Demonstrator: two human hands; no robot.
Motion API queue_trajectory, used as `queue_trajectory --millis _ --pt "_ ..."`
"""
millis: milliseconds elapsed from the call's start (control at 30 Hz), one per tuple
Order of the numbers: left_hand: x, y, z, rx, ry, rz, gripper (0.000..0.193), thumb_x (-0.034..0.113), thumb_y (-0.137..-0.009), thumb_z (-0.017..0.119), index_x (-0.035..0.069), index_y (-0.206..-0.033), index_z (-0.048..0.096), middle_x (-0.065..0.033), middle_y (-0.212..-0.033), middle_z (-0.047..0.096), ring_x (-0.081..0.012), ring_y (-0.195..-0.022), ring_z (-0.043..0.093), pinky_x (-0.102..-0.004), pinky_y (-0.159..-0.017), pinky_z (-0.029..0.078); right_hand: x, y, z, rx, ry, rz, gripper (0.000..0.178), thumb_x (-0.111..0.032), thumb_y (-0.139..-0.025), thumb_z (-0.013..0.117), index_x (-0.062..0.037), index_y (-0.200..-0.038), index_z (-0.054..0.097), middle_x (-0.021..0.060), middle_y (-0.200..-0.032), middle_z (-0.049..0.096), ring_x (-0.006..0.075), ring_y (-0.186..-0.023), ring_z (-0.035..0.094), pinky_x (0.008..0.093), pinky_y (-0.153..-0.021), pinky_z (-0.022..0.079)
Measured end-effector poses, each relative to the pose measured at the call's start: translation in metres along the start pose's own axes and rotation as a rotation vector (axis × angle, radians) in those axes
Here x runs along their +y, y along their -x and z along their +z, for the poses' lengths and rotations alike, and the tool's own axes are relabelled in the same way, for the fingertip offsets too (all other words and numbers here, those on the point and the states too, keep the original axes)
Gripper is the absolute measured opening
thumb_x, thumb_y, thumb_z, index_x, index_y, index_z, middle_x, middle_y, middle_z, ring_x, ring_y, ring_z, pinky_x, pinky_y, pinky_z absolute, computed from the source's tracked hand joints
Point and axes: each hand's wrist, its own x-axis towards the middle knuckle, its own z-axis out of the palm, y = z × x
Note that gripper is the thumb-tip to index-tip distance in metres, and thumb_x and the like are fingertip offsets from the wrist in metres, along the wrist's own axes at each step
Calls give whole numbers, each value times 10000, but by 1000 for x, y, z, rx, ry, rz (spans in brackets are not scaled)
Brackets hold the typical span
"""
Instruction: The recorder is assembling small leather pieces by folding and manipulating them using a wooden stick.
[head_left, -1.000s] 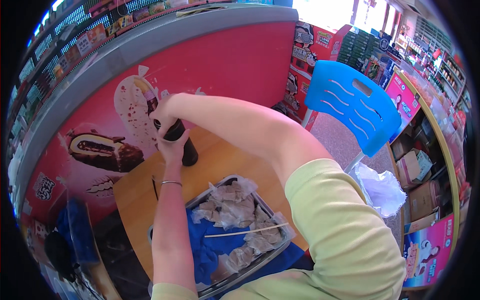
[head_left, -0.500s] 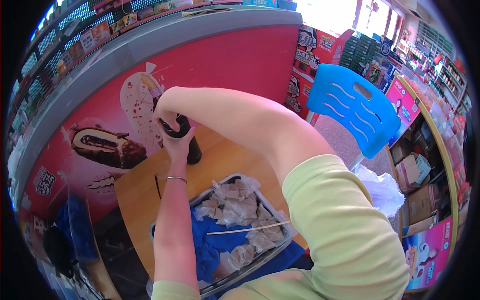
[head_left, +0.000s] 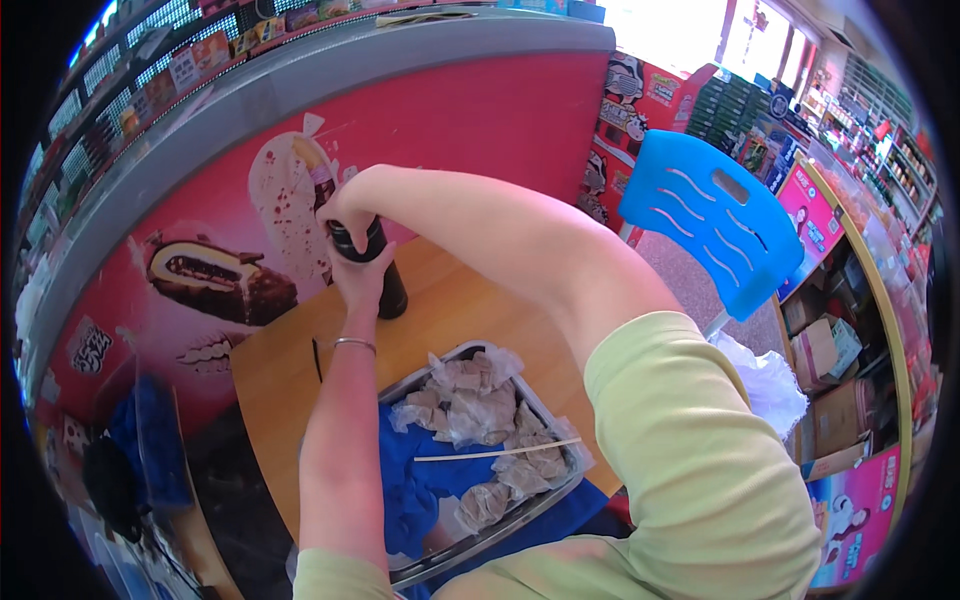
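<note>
Toward the far left of the wooden table (head_left: 470,300), a black bottle (head_left: 393,295), perhaps a thermos, stands between my hands. My left hand (head_left: 362,275) is wrapped round its upper part; a thin bracelet circles that wrist. From above, my right hand (head_left: 350,205) grips the black top, its wrist bent and its arm reaching across from the right. Some of its fingers are hidden. Nearer to me, a metal-rimmed tray (head_left: 548,500) holds crumpled clear plastic bags with brown contents (head_left: 475,405) and blue cloth (head_left: 408,490). One thin pale stick (head_left: 495,454) lies across them.
A pink counter panel (head_left: 480,120) with ice-cream pictures rises behind the table. A blue plastic chair (head_left: 705,225) stands at the right, near a white plastic bag (head_left: 762,385). Farther right is a shelf unit with cardboard boxes (head_left: 840,425). Stacked goods (head_left: 725,110) stand at the back.
The view has shifted slightly. Both hands stay on the bottle, and my right hand's fingers on its top have moved a little. The tray's contents look unchanged.
</note>
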Motion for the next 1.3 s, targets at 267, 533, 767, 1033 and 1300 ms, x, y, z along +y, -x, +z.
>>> queue_trajectory --millis 267,533,767,1033,1300 --pt "-5 -14 8 68 45 -33 857 208 -557 857 12 -1251 396 -160 -1138 576 -258 -1033 579 -358 -910 449 10 -2 -3 56 -85 -45 662 -133 -574 786 -177 -1185 533 69 -1186 580 279 -1116 536 395 -910 450" --pt "3 -19 10 67 -16 -5 887 183 -553 849 27 -1282 368 -168 -1158 574 -271 -1054 580 -360 -916 455 34 -6 16 188 -99 -77 641 -218 -598 809 -163 -1171 527 112 -1110 586 299 -1051 553 397 -892 456" --pt "-13 -25 1 56 -133 31 775 176 -536 852 21 -1166 429 -163 -1070 600 -278 -991 598 -373 -869 472 -9 -10 -7 279 -72 388 682 -487 -660 741 -140 -1204 521 161 -1082 598 314 -1024 577 399 -870 474" --pt "-8 -24 -5 81 -27 44 788 186 -527 856 19 -1164 423 -175 -1046 607 -289 -971 604 -371 -858 480 11 -14 -11 109 -148 -123 448 -379 -697 706 -116 -1044 604 116 -944 641 272 -910 612 383 -796 497" --pt "-9 -21 -12 73 -12 2 798 181 -524 857 9 -1169 419 -179 -1049 608 -278 -985 605 -363 -866 481 -40 -23 -22 92 18 465 495 -452 -736 685 -82 -1059 617 102 -993 639 226 -951 608 367 -822 497"
